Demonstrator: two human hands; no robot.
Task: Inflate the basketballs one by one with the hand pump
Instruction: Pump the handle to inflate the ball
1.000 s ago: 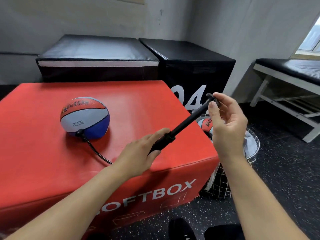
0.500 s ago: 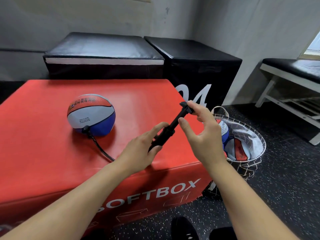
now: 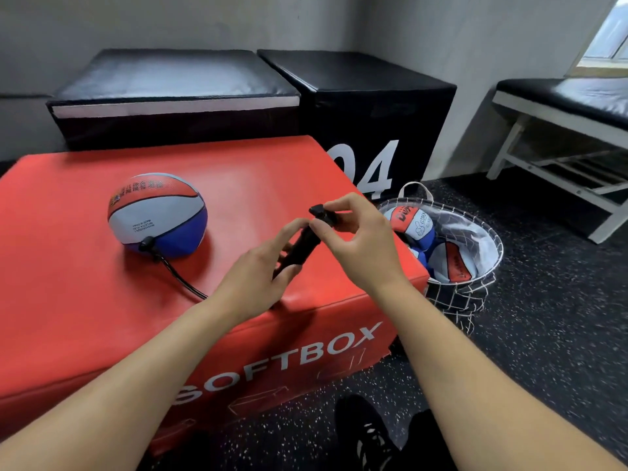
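A part-flat red, white and blue basketball lies on the red soft box. A black hose runs from its valve to the black hand pump. My left hand grips the pump barrel above the box's front right corner. My right hand pinches the pump handle, which is pushed down close to the barrel. More limp basketballs lie in a wire basket on the floor to the right.
Two black padded boxes stand behind the red box, one marked 04. A white-framed bench with a black pad stands at the right wall. My black shoe is on the speckled floor below.
My right hand has pushed the pump handle down toward the barrel, so the extended rod has slid in. My left hand has kept its grip on the barrel.
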